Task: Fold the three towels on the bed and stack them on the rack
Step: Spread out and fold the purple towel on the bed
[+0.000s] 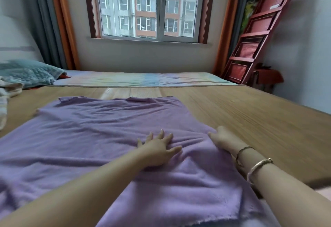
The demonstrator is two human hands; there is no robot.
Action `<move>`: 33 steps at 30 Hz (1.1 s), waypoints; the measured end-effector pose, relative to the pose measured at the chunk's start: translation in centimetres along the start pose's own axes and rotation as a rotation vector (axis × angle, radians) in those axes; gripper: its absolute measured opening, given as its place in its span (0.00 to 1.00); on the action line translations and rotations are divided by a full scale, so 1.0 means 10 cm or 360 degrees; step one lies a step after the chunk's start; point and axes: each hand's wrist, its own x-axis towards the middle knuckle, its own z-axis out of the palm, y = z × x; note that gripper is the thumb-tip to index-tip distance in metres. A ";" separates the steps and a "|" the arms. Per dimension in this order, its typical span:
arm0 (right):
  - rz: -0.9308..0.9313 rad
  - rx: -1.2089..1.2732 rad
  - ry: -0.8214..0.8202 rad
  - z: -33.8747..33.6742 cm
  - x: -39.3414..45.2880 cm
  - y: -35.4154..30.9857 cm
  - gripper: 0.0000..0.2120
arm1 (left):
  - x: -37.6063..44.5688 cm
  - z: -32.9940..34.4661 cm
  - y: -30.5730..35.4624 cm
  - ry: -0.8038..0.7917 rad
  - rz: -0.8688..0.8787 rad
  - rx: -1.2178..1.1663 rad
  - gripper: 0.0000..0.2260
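A bedroom in soft daylight. A brown-framed window (150,8) at top centre shows apartment blocks outside. Orange and grey curtains (53,22) hang at either side. Pale grey walls (304,38). A red slatted frame (259,33) leans at upper right

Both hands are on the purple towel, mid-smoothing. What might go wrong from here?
1. The purple towel is wrinkled around the left hand; folding now would probably trap creases.
2. The right hand sits at the towel's right edge, which looks uneven, so the fold may come out crooked.
3. The red rack leans against the wall across the bed, so stacked towels might slide off it.
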 end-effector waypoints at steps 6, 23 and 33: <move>0.0004 -0.0042 -0.0055 -0.03 -0.12 0.25 0.17 | -0.05 -0.03 0.16 0.0025 0.0005 0.0074 0.26; -0.0030 0.1251 -0.0791 -0.01 0.29 0.55 0.09 | 1.71 -0.04 1.08 0.0088 0.0025 0.0299 0.25; -0.0290 0.1234 -0.0958 0.05 0.25 0.40 0.09 | 1.65 -0.39 0.81 0.0424 -0.0121 -0.0589 0.15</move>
